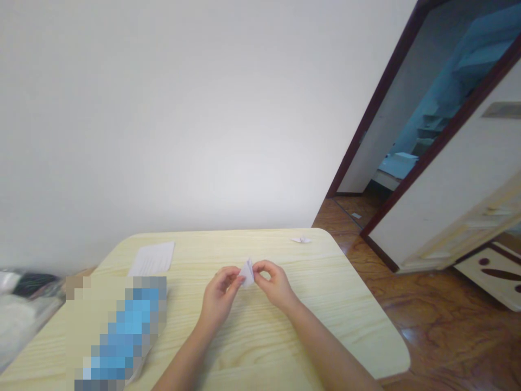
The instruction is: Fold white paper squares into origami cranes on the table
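Observation:
A small piece of folded white paper [248,273] is held up between my two hands, above the middle of the table. My left hand [220,293] pinches its left edge between thumb and fingers. On the other side, my right hand [275,283] grips the right edge with thumb and forefinger. The paper has a pointed top and several layered folds; its finer creases are too small to make out. Toward the far right of the table lies a small folded paper crane [302,239], apart from both hands.
Printed white sheets [152,259] lie at the back left of the pale wooden table [337,326]. A blurred-out blue object [126,331] takes up the front left. Behind the table rises a white wall [183,108]; a doorway [391,130] opens at the right.

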`<state>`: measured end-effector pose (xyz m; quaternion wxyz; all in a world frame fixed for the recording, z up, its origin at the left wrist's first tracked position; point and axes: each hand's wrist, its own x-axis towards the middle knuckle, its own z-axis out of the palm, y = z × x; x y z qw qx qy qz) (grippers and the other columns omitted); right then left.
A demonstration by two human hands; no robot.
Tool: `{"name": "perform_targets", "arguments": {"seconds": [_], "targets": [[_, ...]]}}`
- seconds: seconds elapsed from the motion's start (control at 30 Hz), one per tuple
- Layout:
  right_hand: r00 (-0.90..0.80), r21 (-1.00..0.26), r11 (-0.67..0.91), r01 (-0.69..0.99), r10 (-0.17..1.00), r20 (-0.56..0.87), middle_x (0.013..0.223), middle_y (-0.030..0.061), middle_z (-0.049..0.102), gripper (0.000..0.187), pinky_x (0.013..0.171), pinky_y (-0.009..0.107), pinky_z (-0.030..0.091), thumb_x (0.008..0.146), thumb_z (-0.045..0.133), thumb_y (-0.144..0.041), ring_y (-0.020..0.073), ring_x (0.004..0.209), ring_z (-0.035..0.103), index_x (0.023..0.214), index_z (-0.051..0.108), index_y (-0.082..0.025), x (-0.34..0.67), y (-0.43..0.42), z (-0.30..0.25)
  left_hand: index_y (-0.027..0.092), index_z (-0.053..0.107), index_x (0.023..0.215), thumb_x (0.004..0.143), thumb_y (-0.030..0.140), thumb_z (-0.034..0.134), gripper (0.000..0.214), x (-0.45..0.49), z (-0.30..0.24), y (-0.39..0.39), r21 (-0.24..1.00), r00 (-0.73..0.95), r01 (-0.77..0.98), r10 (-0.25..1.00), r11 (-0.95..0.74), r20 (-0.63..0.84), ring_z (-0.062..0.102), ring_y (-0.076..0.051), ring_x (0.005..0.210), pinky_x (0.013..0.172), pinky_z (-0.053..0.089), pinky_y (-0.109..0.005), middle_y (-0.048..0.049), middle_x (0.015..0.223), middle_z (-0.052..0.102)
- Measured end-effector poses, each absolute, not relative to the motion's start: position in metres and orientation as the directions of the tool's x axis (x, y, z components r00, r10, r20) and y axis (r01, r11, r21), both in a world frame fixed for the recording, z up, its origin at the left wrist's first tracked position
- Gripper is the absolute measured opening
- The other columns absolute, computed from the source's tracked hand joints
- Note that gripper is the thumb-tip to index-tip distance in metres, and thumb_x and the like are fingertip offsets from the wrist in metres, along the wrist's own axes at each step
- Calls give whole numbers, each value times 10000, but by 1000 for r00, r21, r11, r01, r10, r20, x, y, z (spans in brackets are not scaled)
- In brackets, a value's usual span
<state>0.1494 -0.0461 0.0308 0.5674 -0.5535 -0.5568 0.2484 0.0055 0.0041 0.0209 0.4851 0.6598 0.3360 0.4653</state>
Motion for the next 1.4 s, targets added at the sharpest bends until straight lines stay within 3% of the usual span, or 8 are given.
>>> {"name": "perform_targets", "arguments": {"seconds": [0.2, 0.53, 0.7, 0.9, 1.07, 1.2, 1.4], "targets": [[254, -901, 277, 335, 894, 369, 777, 27, 646, 117, 721, 279, 474, 721, 565, -168, 140, 732, 587, 823, 623, -174, 149, -46, 31, 168, 619, 818, 672, 347, 623, 231, 5, 17, 5, 976, 363, -7, 909, -218, 205, 583, -171, 722, 690, 463, -277, -49, 788, 645], [177, -875, 329, 354, 895, 409, 806, 36, 637, 107, 750, 282, 464, 755, 535, -196, 150, 787, 587, 817, 621, -179, 147, -50, 37, 171, 641, 757, 667, 348, 623, 200, 3, 23, 3, 966, 324, -17, 912, -259, 251, 578, -157, 673, 630, 479, -256, -36, 736, 632], [244, -873, 293, 391, 881, 405, 760, 34, 617, 55, 729, 276, 461, 736, 575, -223, 147, 752, 575, 741, 592, -172, 146, -49, 36, 187, 667, 739, 676, 349, 614, 183, 4, 21, 3, 960, 359, -3, 896, -280, 262, 589, -176, 754, 700, 478, -278, -52, 795, 654], [219, -849, 316, 423, 874, 434, 756, 24, 607, 54, 718, 266, 458, 756, 545, -212, 137, 744, 565, 735, 581, -177, 146, -48, 34, 167, 633, 912, 630, 398, 644, 365, 6, 21, 4, 990, 365, -82, 921, -117, 139, 575, -141, 606, 587, 479, -256, -17, 667, 624], [178, -839, 322, 438, 884, 433, 769, 23, 609, 67, 725, 265, 453, 773, 535, -221, 136, 753, 566, 751, 585, -181, 146, -50, 36, 162, 675, 773, 649, 401, 620, 274, 4, 25, 6, 993, 437, -55, 891, -107, 120, 591, -175, 710, 635, 482, -269, -59, 776, 661], [154, -826, 343, 447, 880, 449, 772, 25, 613, 65, 727, 268, 455, 768, 538, -213, 139, 757, 570, 737, 586, -183, 146, -51, 38, 162, 672, 737, 643, 395, 627, 255, 4, 25, 7, 995, 428, -44, 898, -91, 101, 569, -147, 602, 548, 471, -244, -43, 713, 661], [219, -844, 315, 434, 872, 438, 760, 25, 619, 93, 697, 269, 466, 731, 579, -187, 140, 727, 579, 820, 605, -178, 146, -52, 38, 164, 671, 701, 617, 384, 648, 237, 4, 21, 8, 995, 416, -12, 904, -101, 97, 559, -139, 559, 543, 467, -244, -42, 667, 670]]}}
